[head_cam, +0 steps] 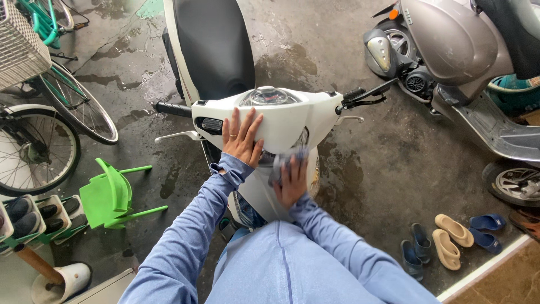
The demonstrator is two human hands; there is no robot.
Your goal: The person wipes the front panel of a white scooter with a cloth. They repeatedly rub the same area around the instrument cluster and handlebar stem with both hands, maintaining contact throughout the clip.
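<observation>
White scooter (pixel 292 121) stands nose-on to the person on wet concrete floor (pixel 349 186), its front panel just beyond the blue sleeves. Right hand (pixel 291 181) presses a blurred greyish cloth (pixel 284 163) against the scooter's front panel below the handlebar cover, fingers closed on the cloth. Left hand (pixel 242 138) lies flat, fingers spread, on the white handlebar cover, holding nothing; a ring shows on one finger. The two hands are apart, the left higher and further out than the right.

Beyond the left hand sits the round speedometer (pixel 269 97) in the top of the cover, and past that the black seat (pixel 214 45). A black handlebar grip (pixel 171 108) sticks out on one side, a brake lever (pixel 368 93) on the other.

Near the person's left lies a green plastic chair (pixel 112 194) tipped over, beside a shoe rack (pixel 34 217). To the right, several sandals (pixel 450 239) lie near a floor edge. Further off, bicycles (pixel 45 112) stand at the left and a grey-brown scooter (pixel 461 50) at the right.
</observation>
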